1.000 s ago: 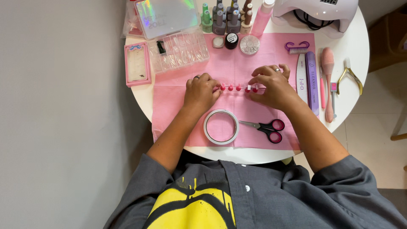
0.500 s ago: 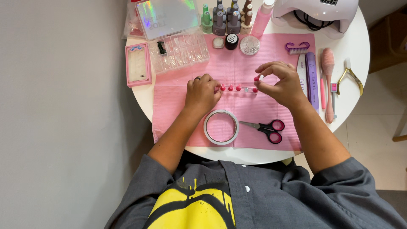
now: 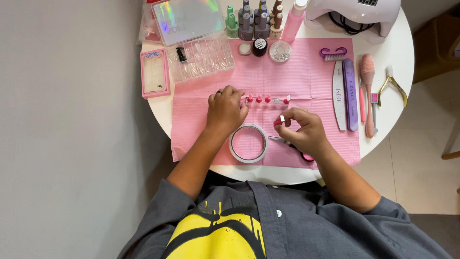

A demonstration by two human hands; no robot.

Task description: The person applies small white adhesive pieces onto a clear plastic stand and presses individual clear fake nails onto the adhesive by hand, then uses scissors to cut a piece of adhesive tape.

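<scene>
At a round white table covered by a pink mat, a person's right hand pinches a small pink false nail between thumb and fingertips, holding it just above the mat near a pair of pink-handled scissors that lies partly under the hand. The nail is too small to tell which way it points. The left hand, fingers curled narrow, presses on the left end of a clear holder strip, whose long axis runs left to right across the mat and which carries four pink nails spaced along it. A roll of tape lies flat between the two wrists. Behind the left hand, a clear compartment box holds rows of clear nail tips, beside a flat pink rectangular packet and a closed case with an iridescent lid. Polish bottles stand upright along the far edge, with a small round clear dish in front of them holding tiny pieces. Two long nail files lie side by side at the right, pointing away from the person, below a white curing lamp.
</scene>
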